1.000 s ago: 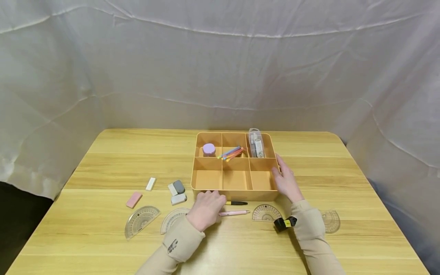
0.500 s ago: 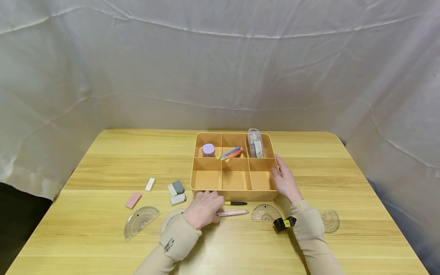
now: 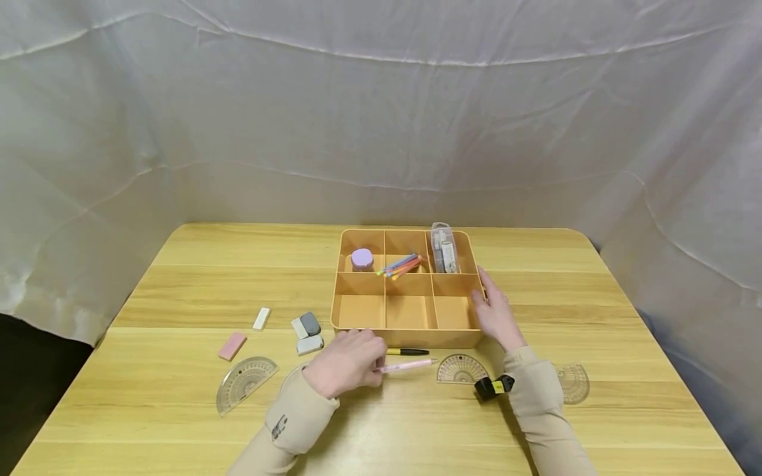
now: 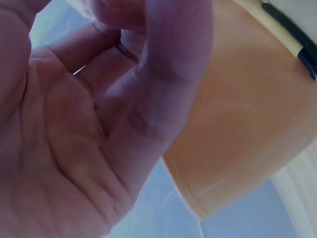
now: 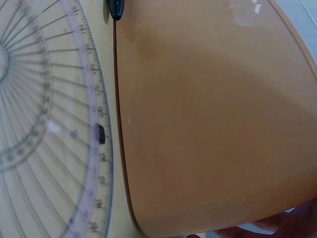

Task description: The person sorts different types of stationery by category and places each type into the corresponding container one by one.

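My left hand [image 3: 350, 362] pinches one end of a pink pen [image 3: 409, 365] just in front of the orange divided tray [image 3: 411, 338]. The pen's far end points right and slightly up. In the left wrist view, curled fingers [image 4: 168, 74] hide the pen. Over the tray's right wall is my right hand [image 3: 497, 317], thumb inside the front right compartment and fingers along the outside. A black-and-yellow pen [image 3: 411, 352] lies against the tray's front. The back compartments hold a purple-lidded jar [image 3: 362, 259], several colourful sticks [image 3: 400, 266] and a clear case [image 3: 444, 248].
Clear protractors lie left [image 3: 245, 383] and right [image 3: 461, 369] of the left hand; another [image 3: 573, 383] is beyond the right sleeve. A pink eraser [image 3: 232, 346], a white eraser [image 3: 261, 318] and a cluster of grey and white erasers [image 3: 309, 325] lie left of the tray.
My left hand has drawn slightly left and taken hold of the pink pen, which has shifted and tilted up at its right end. The right hand stays at the tray.
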Demonstrator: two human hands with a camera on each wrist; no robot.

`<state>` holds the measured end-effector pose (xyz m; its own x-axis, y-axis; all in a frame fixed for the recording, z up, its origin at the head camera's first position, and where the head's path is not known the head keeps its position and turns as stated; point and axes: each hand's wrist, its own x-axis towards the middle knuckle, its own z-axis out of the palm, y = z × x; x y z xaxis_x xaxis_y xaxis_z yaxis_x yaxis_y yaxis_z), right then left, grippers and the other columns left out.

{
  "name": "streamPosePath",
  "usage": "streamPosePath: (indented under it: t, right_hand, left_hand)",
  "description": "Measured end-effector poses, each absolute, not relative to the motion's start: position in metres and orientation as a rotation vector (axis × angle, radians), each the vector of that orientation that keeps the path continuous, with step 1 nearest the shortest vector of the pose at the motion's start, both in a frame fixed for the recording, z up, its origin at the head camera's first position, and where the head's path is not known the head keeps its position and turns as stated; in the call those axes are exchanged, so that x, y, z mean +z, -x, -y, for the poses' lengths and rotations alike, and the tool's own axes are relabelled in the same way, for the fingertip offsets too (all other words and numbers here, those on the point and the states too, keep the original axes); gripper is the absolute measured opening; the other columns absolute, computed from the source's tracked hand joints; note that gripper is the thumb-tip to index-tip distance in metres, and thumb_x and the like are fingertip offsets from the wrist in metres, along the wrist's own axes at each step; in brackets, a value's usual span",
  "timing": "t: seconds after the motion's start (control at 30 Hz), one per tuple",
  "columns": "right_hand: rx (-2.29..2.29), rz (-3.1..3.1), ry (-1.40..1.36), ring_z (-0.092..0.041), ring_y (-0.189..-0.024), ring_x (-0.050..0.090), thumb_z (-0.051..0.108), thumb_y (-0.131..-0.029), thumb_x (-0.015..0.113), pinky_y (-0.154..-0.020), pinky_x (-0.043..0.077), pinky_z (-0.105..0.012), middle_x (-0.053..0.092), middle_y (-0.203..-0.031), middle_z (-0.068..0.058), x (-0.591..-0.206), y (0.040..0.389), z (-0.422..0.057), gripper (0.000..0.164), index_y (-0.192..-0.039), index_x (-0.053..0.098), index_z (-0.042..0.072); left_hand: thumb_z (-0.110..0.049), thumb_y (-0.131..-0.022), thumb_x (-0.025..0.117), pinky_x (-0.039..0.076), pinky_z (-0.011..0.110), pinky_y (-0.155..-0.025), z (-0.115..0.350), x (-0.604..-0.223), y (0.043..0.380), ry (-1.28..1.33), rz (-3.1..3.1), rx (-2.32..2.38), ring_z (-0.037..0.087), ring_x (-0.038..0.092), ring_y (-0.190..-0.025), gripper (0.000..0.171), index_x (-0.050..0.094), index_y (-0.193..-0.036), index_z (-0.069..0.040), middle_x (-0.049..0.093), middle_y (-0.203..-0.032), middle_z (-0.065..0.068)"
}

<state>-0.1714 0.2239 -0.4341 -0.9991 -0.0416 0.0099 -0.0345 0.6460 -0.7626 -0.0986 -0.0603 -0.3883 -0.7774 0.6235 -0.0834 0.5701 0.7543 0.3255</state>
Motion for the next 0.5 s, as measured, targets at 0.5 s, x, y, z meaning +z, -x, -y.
streamPosePath:
  t: [0.5]
  right_hand:
    - [-1.320, -2.809, 0.025, -0.052, -0.147, 0.027, 0.009, -0.105, 0.033, -0.123, 0.021, -0.060, 0.026, -0.160, -0.033, -0.433, 0.171, -0.224, 0.058, -0.160, 0.015, 0.000]
  left_hand:
    - [-0.012, -0.090, 0.067, 0.034, 0.015, -0.049, 0.072, -0.377, 0.104, -1.080, -2.622, 0.692, 0.000, 0.037, -0.057, 0.011, 0.071, -0.100, -0.006, 0.059, -0.074, -0.005]
